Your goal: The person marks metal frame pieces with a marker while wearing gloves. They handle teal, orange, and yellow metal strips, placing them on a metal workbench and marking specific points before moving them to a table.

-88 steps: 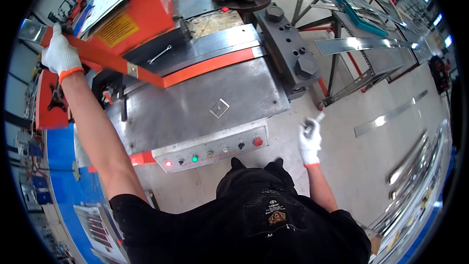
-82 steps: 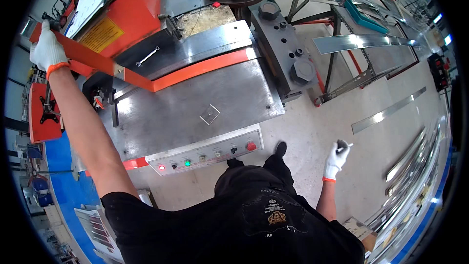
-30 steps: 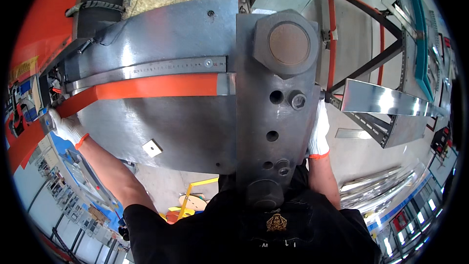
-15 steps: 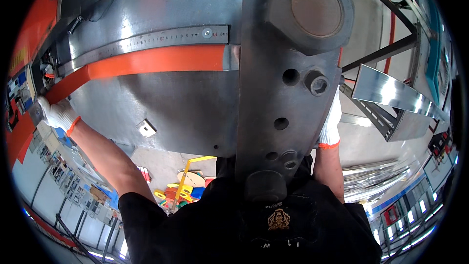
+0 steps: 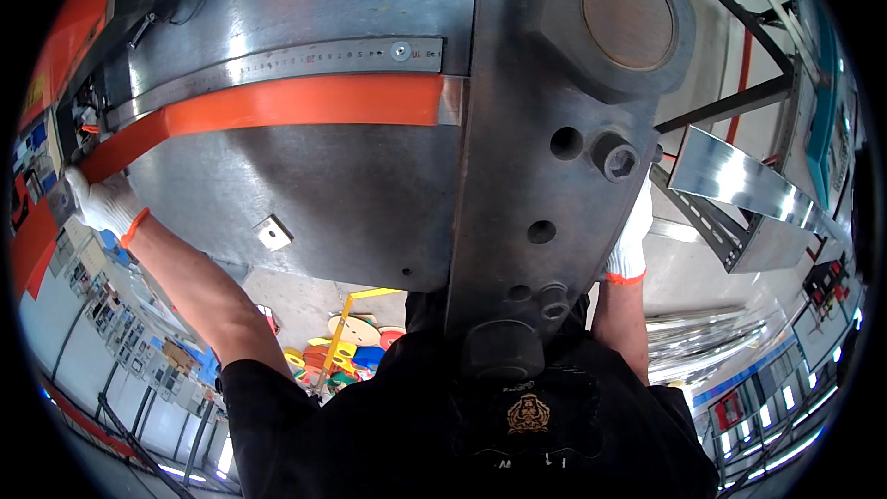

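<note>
My left hand (image 5: 103,207), in a white glove with an orange cuff, is at the far left end of a long metal strip covered in orange film (image 5: 305,102). Its thumb lies along the strip and the fingers seem closed round it. The strip runs across a grey steel table (image 5: 314,185) beside a steel ruler (image 5: 286,62); its bare metal right end meets the left side of a heavy steel block (image 5: 499,176). My right hand (image 5: 632,238), also gloved, is at the block's right side. The block hides its fingers.
A large hex nut (image 5: 610,18) and socket bolts (image 5: 615,157) stand out from the block. A small square metal piece (image 5: 273,233) lies on the table. Right of the block, a shiny metal strip (image 5: 739,180) rests by a dark metal frame (image 5: 730,106). Colourful parts (image 5: 356,346) lie below.
The view has shifted slightly, so the block and nut appear a little further right. Both hands stay in nearly the same places, and the left keeps its grip on the orange-covered strip.
</note>
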`<state>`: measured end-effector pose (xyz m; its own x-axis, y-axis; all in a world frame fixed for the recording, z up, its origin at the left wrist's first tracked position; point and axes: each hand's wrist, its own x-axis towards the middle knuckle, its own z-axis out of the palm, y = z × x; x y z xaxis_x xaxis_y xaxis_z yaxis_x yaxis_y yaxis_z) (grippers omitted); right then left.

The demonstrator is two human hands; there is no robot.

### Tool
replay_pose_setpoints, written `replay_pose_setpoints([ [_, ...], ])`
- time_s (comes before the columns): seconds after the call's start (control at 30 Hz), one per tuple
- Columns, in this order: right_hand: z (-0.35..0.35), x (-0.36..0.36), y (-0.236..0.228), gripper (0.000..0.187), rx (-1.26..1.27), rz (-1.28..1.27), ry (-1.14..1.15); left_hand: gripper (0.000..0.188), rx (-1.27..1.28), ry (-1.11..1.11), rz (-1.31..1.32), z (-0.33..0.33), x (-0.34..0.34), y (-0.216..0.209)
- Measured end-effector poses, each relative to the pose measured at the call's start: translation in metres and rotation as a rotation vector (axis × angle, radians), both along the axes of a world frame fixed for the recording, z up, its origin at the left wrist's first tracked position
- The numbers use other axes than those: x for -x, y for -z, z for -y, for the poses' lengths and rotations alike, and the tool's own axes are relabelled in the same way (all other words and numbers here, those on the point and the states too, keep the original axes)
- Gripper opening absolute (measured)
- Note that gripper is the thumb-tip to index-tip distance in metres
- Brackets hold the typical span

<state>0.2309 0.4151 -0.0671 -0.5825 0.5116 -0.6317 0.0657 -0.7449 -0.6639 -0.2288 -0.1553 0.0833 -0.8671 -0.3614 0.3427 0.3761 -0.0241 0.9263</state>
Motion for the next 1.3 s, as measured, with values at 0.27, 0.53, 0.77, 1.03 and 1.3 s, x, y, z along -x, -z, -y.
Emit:
replay_pose_setpoints([
  [0.27, 0.011, 0.012, -0.009, 0.049, -0.343, 0.21, -0.197, 0.029, 0.059, -0.077, 0.034, -0.037, -0.015, -0.004],
  [0.53, 0.018, 0.034, -0.037, 0.051, -0.332, 0.416, -0.149, 0.034, 0.045, -0.079, 0.022, -0.022, -0.009, -0.001],
  [0.77, 0.014, 0.025, -0.026, 0.047, -0.304, 0.31, -0.016, 0.033, 0.003, -0.052, 0.041, -0.022, 0.004, 0.004],
  [1.03, -0.001, 0.002, -0.003, 0.043, -1.007, 0.461, -0.45, 0.027, 0.022, -0.101, 0.011, -0.052, -0.012, 0.0],
  [1.3, 0.005, 0.014, -0.014, 0.04, -1.354, 0.629, -0.623, 0.026, -0.023, -0.042, -0.008, -0.05, -0.02, -0.004],
])
